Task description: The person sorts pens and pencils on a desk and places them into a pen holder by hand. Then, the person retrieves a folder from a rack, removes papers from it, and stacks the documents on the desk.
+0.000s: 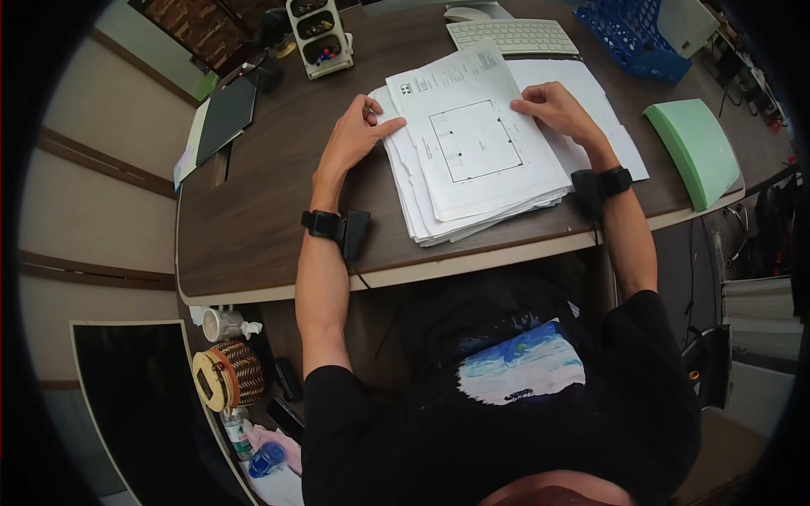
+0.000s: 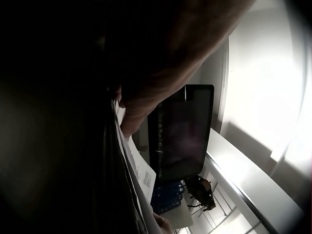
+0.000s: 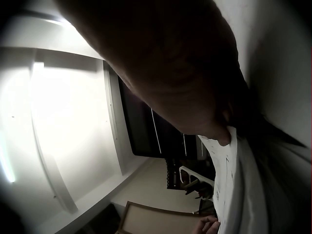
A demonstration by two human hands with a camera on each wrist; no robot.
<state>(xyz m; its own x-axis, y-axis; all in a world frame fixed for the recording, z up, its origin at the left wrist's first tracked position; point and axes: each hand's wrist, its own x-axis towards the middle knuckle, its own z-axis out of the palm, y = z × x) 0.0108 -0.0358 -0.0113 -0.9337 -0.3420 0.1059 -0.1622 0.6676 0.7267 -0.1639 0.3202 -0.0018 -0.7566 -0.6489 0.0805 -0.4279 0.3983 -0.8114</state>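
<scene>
A thick stack of papers (image 1: 413,196) lies near the desk's front edge, its sheets unevenly lined up. The top sheet (image 1: 481,148) carries a printed square floor plan and has slid askew of those beneath. My left hand (image 1: 354,139) grips the left edge of the stack, thumb on top and fingers curled at the side. At the right edge, my right hand (image 1: 558,111) pinches the papers, its thumb over the printed sheet; its other fingers are partly hidden. In the right wrist view the thumb (image 3: 222,134) presses on the sheet's edge.
More white sheets (image 1: 595,114) lie under and right of the stack. Behind are a white keyboard (image 1: 513,37), a mouse (image 1: 467,14) and a blue basket (image 1: 629,42). A green box file (image 1: 693,152) stands right, a dark folder (image 1: 226,121) left, a compartment holder (image 1: 319,38) at the back.
</scene>
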